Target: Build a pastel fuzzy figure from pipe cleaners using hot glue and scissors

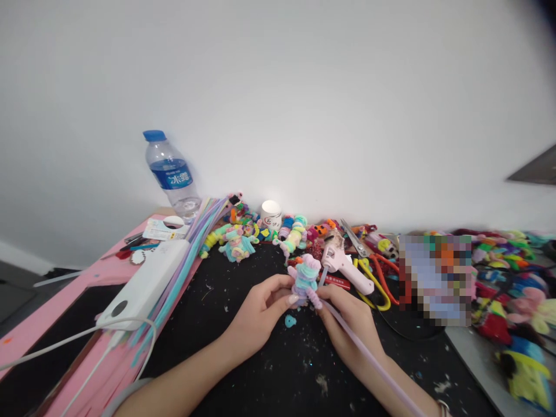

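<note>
My left hand [258,307] is closed around the lower part of a small pipe-cleaner doll [307,272], coiled in pastel pink, turquoise and lilac. On the doll's other side my right hand [350,318] pinches at a long lilac pipe cleaner [362,348], which runs from the doll back over the right wrist. The fingertips partly hide the doll's base. Just behind the doll lies a pale pink hot glue gun [354,272], its handle toward the right. A little turquoise piece [290,321] rests on the black work mat [256,376] below the doll.
Scissors [354,236] and orange-handled pliers [384,277] lie behind my right hand. Finished pipe-cleaner figures [238,242] line the wall by a paper cup [271,214]. Leftward are a white power strip [141,284], loose pipe cleaners [176,284] and a water bottle [171,174].
</note>
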The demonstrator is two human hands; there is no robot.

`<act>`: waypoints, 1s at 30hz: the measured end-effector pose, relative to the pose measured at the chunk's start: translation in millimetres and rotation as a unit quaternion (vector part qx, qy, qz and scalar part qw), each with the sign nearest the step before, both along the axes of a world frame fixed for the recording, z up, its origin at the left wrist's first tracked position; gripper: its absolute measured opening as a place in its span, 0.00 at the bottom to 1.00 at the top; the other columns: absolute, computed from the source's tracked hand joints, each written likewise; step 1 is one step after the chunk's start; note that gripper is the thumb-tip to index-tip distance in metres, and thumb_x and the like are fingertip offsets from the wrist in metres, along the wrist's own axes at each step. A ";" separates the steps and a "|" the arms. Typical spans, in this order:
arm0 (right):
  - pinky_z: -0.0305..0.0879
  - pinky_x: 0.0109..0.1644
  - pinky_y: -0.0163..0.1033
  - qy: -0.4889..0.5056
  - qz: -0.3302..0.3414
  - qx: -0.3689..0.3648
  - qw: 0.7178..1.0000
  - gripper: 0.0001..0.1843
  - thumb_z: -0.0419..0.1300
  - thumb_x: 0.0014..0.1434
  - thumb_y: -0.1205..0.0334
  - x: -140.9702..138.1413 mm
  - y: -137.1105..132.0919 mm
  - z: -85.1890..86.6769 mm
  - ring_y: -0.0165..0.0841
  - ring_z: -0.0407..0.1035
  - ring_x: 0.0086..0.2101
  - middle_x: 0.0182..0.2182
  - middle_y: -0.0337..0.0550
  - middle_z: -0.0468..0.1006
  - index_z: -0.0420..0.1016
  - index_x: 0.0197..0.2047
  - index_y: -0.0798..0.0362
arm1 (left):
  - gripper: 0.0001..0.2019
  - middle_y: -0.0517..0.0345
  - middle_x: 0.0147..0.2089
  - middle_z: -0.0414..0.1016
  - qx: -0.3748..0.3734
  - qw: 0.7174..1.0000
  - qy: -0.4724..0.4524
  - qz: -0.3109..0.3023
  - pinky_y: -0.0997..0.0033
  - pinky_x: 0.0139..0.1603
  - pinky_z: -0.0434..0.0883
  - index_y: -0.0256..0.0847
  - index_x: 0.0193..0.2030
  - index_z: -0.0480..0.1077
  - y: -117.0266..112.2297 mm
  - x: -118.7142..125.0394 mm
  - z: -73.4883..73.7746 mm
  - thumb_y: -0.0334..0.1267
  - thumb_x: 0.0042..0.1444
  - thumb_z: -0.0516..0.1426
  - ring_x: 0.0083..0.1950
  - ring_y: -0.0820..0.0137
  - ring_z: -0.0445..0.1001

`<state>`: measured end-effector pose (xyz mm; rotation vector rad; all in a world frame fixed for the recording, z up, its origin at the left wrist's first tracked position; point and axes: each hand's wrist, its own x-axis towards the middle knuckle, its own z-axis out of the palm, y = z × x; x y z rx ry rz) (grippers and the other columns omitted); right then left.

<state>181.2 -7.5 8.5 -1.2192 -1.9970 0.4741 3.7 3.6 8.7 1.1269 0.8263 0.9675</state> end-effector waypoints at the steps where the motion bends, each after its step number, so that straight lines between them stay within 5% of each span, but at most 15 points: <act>1: 0.66 0.34 0.35 -0.002 0.001 0.002 1.000 0.08 0.53 0.59 0.68 0.3 0.1 -0.2 0.34 0.71 0.29 0.31 0.43 0.78 0.72 0.37 0.51 | 0.12 0.52 0.44 0.76 0.002 1.000 0.002 0.001 0.64 0.49 0.68 0.38 0.46 0.71 -0.1 -0.1 0.3 0.35 0.54 0.57 0.45 0.62 0.73; 30: 0.58 0.28 0.32 0.030 0.028 0.045 0.998 0.08 0.53 0.57 0.72 -4.7 -8.1 -0.4 0.28 0.62 0.24 0.23 0.37 0.67 0.62 0.28 0.52 | 0.09 0.52 0.43 0.77 0.046 0.996 0.078 0.025 0.67 0.48 0.67 0.36 0.43 0.70 -5.3 2.2 1.8 0.31 0.54 0.56 0.45 0.65 0.73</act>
